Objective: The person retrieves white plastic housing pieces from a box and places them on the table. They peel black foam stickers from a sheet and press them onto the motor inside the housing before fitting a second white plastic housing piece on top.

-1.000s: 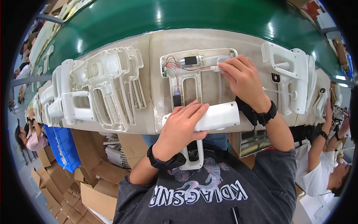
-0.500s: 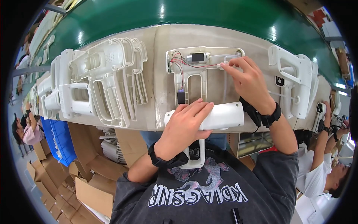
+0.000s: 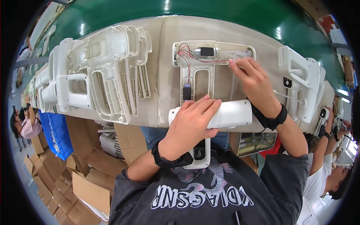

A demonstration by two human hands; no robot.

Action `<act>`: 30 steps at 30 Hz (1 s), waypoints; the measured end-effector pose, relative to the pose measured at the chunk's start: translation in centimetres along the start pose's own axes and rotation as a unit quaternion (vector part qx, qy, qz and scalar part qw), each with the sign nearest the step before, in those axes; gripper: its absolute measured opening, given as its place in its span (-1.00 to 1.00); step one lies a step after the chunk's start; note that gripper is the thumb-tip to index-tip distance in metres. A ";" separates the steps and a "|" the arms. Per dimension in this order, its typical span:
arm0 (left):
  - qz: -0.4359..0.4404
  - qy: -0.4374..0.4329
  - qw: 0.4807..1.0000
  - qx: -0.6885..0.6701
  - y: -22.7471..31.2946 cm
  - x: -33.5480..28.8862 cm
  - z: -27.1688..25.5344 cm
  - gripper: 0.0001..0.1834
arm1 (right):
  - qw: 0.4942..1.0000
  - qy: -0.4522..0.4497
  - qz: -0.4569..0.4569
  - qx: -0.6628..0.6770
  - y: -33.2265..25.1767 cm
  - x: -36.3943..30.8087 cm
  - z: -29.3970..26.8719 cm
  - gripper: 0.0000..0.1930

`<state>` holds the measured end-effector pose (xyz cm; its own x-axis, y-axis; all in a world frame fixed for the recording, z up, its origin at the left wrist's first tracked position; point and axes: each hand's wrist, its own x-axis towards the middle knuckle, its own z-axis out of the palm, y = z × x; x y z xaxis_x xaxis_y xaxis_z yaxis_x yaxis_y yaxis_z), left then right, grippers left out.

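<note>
My left hand [image 3: 191, 125] lies over a white plastic gun-shaped housing [image 3: 232, 114] at the table's front edge, its fingers wrapped round the body. The handle [image 3: 202, 159] of this housing hangs toward me. Beyond it lies an open white half-shell [image 3: 177, 56], inner side up, with a motor [image 3: 206, 52], thin red wires [image 3: 213, 61] and a small black block [image 3: 187, 92] inside. My right hand [image 3: 258, 84] is pinched at the end of a red wire, at the shell's lower right edge. A clear tube [image 3: 233, 84] hangs down beside these fingertips. Exactly what the fingertips cover is hidden.
Stacked white half-shells [image 3: 108, 75] stand at the left of the table. More white housings [image 3: 302, 80] lie to the right. Below are a blue crate [image 3: 56, 131] and cardboard boxes [image 3: 90, 187]. A green surface [image 3: 221, 15] runs along the back. Another person [image 3: 322, 180] works at the far right.
The whole view has shifted slightly, so the table things sit higher and farther right. Both hands keep nearly the same grip, left on the housing, right at the wire.
</note>
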<state>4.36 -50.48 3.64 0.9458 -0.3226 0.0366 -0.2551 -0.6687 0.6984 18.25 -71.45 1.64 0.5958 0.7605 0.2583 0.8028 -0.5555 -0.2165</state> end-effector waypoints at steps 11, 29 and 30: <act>-0.014 -0.010 1.000 -0.006 0.7 -1.3 -0.3 -0.32 | 0.999 -0.027 -0.022 0.009 -1.6 -1.0 -1.0 -0.49; -0.018 0.067 0.993 0.099 1.5 4.0 -7.9 -0.30 | 0.989 0.058 0.037 0.128 -0.5 -2.6 -1.0 -0.59; -0.017 0.083 0.991 0.106 1.1 4.1 -8.0 -0.31 | 0.987 0.066 0.041 0.144 -0.6 -2.6 -1.1 -0.59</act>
<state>9.59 -47.21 10.29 0.9699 -0.1955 0.1450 -0.2431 -0.8085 0.5359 16.26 -73.48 2.12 0.6709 0.6560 0.3458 0.7243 -0.4797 -0.4952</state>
